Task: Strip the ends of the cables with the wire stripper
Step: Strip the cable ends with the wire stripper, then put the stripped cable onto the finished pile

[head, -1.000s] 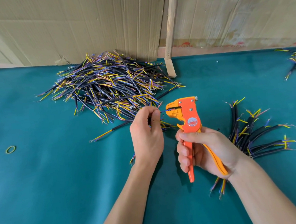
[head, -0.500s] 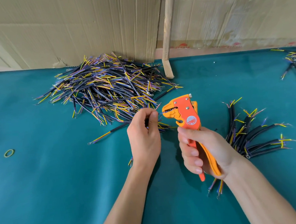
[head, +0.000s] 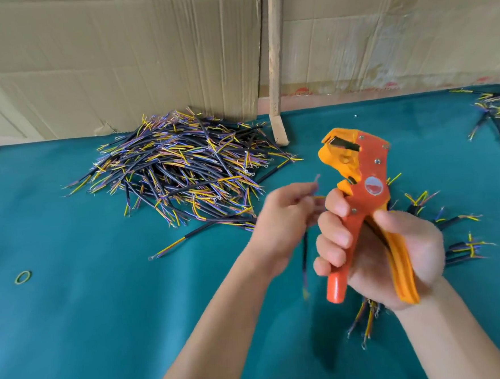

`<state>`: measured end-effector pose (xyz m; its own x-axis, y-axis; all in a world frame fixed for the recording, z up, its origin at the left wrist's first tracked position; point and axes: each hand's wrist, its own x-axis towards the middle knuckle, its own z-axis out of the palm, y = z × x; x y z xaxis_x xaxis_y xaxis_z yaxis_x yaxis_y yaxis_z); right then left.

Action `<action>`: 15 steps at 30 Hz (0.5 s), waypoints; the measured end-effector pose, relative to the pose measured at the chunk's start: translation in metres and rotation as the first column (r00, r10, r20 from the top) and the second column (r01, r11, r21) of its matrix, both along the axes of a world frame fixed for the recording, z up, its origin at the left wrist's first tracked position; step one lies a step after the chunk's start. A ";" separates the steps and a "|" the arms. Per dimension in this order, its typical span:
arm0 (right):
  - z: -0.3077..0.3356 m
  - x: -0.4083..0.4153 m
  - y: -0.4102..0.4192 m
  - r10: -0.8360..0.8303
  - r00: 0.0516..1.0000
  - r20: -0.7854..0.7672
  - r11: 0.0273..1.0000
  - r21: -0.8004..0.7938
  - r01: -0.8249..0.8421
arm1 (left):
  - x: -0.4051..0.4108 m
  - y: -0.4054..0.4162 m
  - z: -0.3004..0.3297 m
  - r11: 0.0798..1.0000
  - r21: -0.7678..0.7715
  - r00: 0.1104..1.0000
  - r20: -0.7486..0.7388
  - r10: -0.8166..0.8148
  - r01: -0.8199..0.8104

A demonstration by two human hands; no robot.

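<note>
Closest to the person, the right hand (head: 377, 257) is wrapped tight around the two handles of the orange wire stripper (head: 362, 208). The tool stands up in the middle of the view with its head at the top, pointing toward 11 o'clock. No wire can be seen in its mouth.

Just beside it, at 9 o'clock from the tool, is the left hand (head: 280, 216). It is blurry. Its fingers are curled and seem to pinch one cable (head: 305, 250). The black part hangs down below the hand, and thin colored ends poke up above it, near the tool but apart from its head.

Under and behind the right hand, at 3 to 5 o'clock, lies a small bunch of cables (head: 453, 234) on the green desk (head: 75, 334). Their tips look bare and fuzzy, so this is likely the done pile.

Farther off, at 10 o'clock, sits the big heap of cables (head: 182, 170). A few more cables (head: 498, 115) lie far away at 2 o'clock. A little green rubber band (head: 22, 277) rests alone at 8 o'clock. A wooden stick (head: 274, 69) leans on the cardboard wall (head: 116, 65) at the back.

So only a small part of the job looks done. The big heap is probably what is left, though it is too far away to tell for sure.
</note>
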<state>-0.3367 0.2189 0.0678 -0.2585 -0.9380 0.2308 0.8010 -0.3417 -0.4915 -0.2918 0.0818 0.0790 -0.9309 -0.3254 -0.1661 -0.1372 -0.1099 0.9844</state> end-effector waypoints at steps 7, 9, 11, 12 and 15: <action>-0.002 0.000 -0.001 0.088 0.994 -0.071 0.996 0.035 -0.086 | -0.028 -0.024 0.006 0.863 -0.504 0.999 0.011 -0.034 0.035; -0.004 0.001 -0.003 0.049 0.998 -0.037 0.996 0.080 -0.045 | -0.032 -0.051 -0.001 0.577 -0.813 0.974 0.063 0.216 -0.075; -0.006 0.003 -0.006 -0.005 1.000 -0.018 0.992 0.128 0.007 | -0.032 -0.078 -0.008 0.413 -0.908 0.933 0.089 0.349 -0.068; -0.008 0.003 -0.008 -0.026 1.000 -0.010 0.989 0.145 0.027 | -0.034 -0.087 -0.011 0.357 -0.933 0.925 0.096 0.367 -0.045; -0.009 0.005 -0.011 -0.057 0.998 0.004 0.983 0.173 0.056 | -0.038 -0.094 -0.016 0.180 -0.982 0.947 0.107 0.304 0.053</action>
<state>-0.3319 0.2083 0.0587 -0.3135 -0.9474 0.0640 0.7876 -0.2971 -0.5398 -0.3298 -0.0123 0.0626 -0.8459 -0.4966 0.1946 -0.4483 0.8596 0.2452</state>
